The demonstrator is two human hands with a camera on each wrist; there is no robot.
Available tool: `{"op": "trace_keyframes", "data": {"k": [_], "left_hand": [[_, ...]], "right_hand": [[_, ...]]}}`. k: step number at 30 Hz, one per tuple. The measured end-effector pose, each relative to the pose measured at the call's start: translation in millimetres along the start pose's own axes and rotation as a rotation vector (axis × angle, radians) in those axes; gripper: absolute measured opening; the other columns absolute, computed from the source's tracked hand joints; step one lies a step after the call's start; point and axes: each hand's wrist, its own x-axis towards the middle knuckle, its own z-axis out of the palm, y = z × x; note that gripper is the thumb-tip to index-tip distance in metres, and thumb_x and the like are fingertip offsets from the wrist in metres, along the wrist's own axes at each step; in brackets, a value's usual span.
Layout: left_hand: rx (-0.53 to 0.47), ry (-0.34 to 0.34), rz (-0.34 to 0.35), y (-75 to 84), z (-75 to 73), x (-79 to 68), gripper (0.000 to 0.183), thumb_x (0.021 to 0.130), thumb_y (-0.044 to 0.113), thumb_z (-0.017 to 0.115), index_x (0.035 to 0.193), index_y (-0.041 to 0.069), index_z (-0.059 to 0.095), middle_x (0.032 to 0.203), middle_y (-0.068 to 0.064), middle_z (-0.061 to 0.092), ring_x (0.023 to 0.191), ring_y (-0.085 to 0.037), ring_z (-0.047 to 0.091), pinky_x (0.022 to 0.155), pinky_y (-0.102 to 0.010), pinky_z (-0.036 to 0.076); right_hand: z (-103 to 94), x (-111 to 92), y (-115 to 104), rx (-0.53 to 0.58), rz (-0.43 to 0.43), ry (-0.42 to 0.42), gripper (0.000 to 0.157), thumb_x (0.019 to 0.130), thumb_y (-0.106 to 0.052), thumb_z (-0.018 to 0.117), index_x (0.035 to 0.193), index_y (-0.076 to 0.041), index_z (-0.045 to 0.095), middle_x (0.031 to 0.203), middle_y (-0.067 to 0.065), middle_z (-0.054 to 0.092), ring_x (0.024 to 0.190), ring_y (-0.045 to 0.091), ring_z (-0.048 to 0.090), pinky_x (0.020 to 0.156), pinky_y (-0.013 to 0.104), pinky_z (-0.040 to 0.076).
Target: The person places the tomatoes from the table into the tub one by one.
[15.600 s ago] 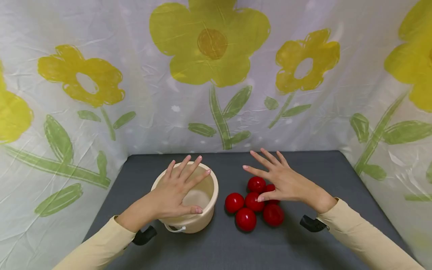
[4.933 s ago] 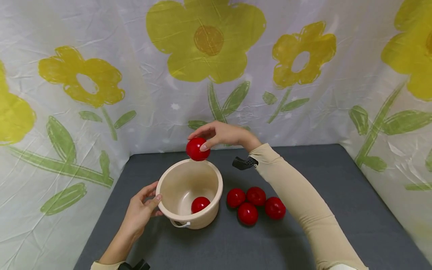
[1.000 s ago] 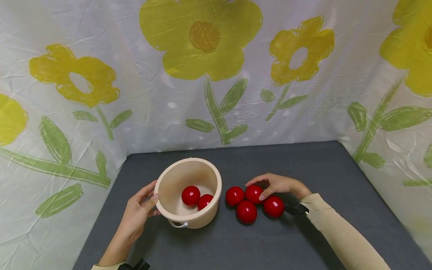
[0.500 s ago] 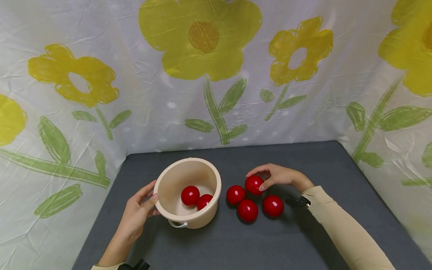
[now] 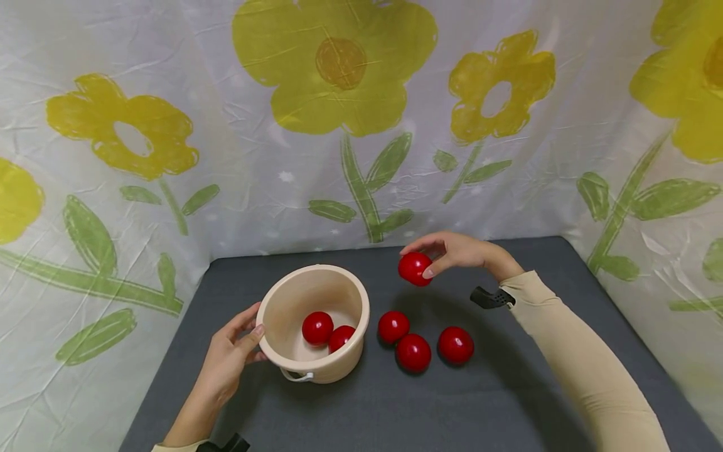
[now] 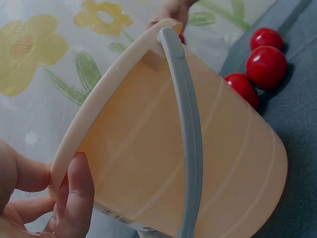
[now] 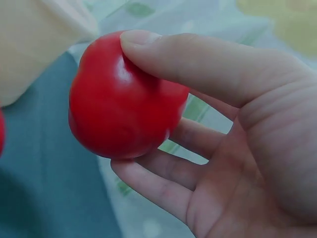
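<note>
My left hand (image 5: 230,355) pinches the left rim of a cream plastic bucket (image 5: 334,370), thumb on one side and fingers on the other, as the left wrist view also shows. Two red tomatoes, one fully visible (image 5: 317,328) and one partly behind the near rim (image 5: 341,338), lie inside. Above the table, right of the bucket, my right hand (image 5: 463,251) holds another tomato (image 5: 413,268) between thumb and fingers. Its glossy, slightly lobed skin (image 7: 121,104) shows in the right wrist view. Three more tomatoes rest on the table: one nearest the bucket (image 5: 393,327), one in front (image 5: 413,353), one farther right (image 5: 455,345).
The bucket's grey handle (image 6: 190,129) hangs down its side. A dark grey cloth covers the table (image 5: 395,414). Behind and at both sides hangs a white curtain (image 5: 254,207) with large yellow flowers.
My right hand has lifted a tomato from the group on the table, up and slightly left. My left hand stays on the bucket rim. Earlier, both hands were spread and all tomatoes lay on the table.
</note>
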Motion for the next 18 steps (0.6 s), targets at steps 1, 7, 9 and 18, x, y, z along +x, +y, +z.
{"op": "trace_keyframes", "data": {"k": [1,7,9,18], "left_hand": [[0.001,-0.001,0.002,-0.1,-0.2,-0.2,0.05,0.099,0.005,0.056,0.147,0.003,0.042,0.109,-0.007,0.049,0.073,-0.006,0.064,0.061,-0.026,0.06],[-0.004,-0.006,0.01,-0.2,-0.7,-1.0,0.051,0.098,0.007,0.058,0.147,0.003,0.043,0.109,-0.006,0.049,0.074,-0.005,0.064,0.061,-0.026,0.06],[-0.01,-0.005,0.012,-0.5,-0.7,-1.0,0.051,0.098,0.007,0.059,0.147,0.003,0.043,0.108,-0.006,0.049,0.073,-0.005,0.064,0.061,-0.026,0.06],[-0.002,-0.007,0.011,-0.7,-0.6,-0.9,0.051,0.099,0.006,0.057,0.147,0.003,0.043,0.11,-0.007,0.048,0.074,-0.005,0.064,0.062,-0.025,0.06]], "right_hand": [[-2.0,2.9,-6.0,-0.003,-0.012,-0.003,0.061,0.087,-0.011,0.072,0.144,-0.004,0.049,0.145,0.017,0.051,0.115,0.024,0.062,0.089,0.038,0.059],[-7.8,24.4,-35.7,-0.04,-0.065,-0.036,0.061,0.088,-0.009,0.071,0.143,-0.001,0.048,0.143,0.019,0.053,0.117,0.025,0.061,0.09,0.038,0.058],[-7.6,32.9,-45.7,-0.053,-0.069,-0.045,0.06,0.087,-0.009,0.071,0.142,-0.002,0.049,0.141,0.017,0.055,0.118,0.025,0.06,0.09,0.039,0.058],[1.7,77.7,-85.6,-0.07,-0.11,-0.14,0.056,0.088,-0.009,0.07,0.141,-0.007,0.053,0.137,0.01,0.059,0.118,0.027,0.061,0.092,0.04,0.057]]}}
